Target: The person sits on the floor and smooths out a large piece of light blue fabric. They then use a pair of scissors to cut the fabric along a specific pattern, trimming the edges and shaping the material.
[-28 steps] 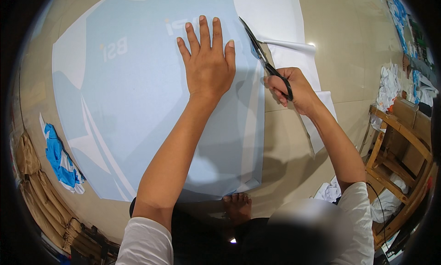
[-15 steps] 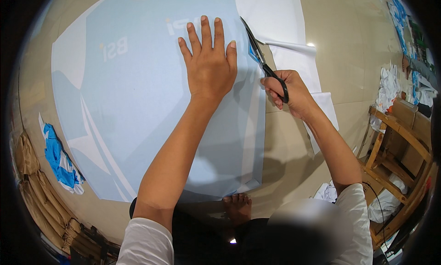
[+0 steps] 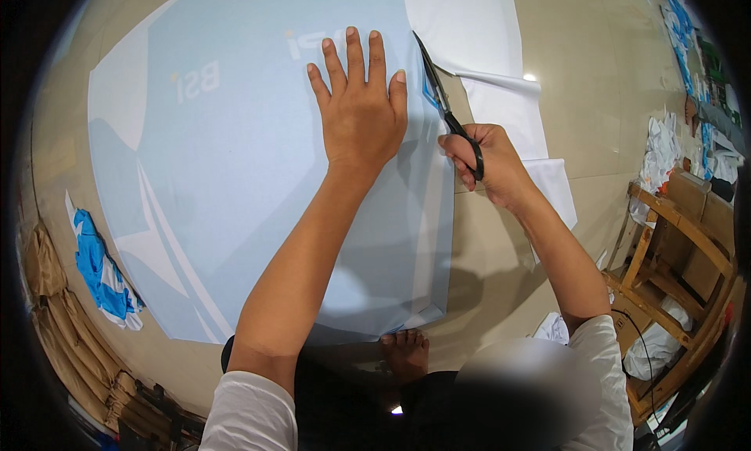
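A person's right hand (image 3: pixel 494 163) closes around the handle of black scissors (image 3: pixel 451 121) at the right side of a pale blue cloth (image 3: pixel 235 177) laid over a tiled floor (image 3: pixel 587 75). In the past second the handle end has swung in toward the cloth while the tip has shifted only slightly, leaving the blades steeper in view and pointing away from the body. The turn appears to bring them closer into line with the border between blue and white, though no clear lengthening of the cut shows. Whether the blades are parted is hard to tell.

The left hand (image 3: pixel 364 122) has held nearly the same place on the cloth, palm down, fingers and thumb spread, apparently steadying it beside the blades.

The cloth lies largely flat. Faint mirrored lettering marks its upper part, white wedges and slim stripes run along its left side, and a paler band follows its right. A vivid blue patch (image 3: pixel 429 93) shows just beside the blades, perhaps its brighter face. A rumpled white strip (image 3: pixel 504 97) lies at right; a bare foot (image 3: pixel 407 357) is at the near edge.
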The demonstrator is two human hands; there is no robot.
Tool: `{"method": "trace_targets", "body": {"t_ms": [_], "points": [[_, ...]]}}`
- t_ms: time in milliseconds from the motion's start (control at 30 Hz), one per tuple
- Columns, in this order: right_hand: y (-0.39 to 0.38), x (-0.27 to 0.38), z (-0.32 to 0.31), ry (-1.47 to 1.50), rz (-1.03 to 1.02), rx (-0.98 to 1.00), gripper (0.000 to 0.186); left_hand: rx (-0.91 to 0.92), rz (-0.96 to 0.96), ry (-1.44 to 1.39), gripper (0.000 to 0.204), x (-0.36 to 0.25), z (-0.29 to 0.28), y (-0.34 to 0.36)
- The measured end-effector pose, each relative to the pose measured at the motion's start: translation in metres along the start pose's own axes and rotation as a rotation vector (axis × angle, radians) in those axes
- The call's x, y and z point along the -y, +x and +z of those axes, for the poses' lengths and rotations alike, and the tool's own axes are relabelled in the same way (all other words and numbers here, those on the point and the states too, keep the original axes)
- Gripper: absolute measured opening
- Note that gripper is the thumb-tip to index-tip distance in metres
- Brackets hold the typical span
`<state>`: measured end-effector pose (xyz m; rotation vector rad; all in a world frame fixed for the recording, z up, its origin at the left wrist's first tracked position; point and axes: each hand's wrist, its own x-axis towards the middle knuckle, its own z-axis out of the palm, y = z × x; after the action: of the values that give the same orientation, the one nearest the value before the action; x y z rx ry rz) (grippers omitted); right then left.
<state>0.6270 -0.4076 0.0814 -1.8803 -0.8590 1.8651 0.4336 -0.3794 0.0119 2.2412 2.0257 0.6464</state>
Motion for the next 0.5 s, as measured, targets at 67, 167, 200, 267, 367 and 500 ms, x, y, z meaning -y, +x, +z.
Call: {"method": "trace_targets", "body": {"t_ms": [67, 167, 200, 267, 367, 500], "points": [[0.002, -0.002, 0.002, 0.008, -0.014, 0.005, 0.030, 0.006, -0.004, 0.003, 0.058, 0.000, 0.000, 0.000], [0.001, 0.011, 0.007, 0.030, -0.019, -0.007, 0.029, 0.003, -0.003, 0.011, 0.058, 0.000, 0.000, 0.000], [0.002, 0.012, 0.008, 0.030, -0.012, -0.006, 0.029, 0.001, -0.001, 0.015, 0.058, 0.001, 0.000, 0.000], [0.004, 0.012, 0.010, 0.029, 0.001, -0.005, 0.030, 0.001, -0.004, 0.014, 0.058, 0.000, 0.001, 0.000], [0.005, 0.014, 0.012, 0.028, -0.003, -0.007, 0.030, 0.002, -0.009, 0.004, 0.058, 0.000, 0.001, 0.000], [0.007, 0.012, 0.013, 0.044, -0.021, -0.006, 0.029, 0.008, -0.013, -0.002, 0.058, -0.001, 0.000, 0.000]]}}
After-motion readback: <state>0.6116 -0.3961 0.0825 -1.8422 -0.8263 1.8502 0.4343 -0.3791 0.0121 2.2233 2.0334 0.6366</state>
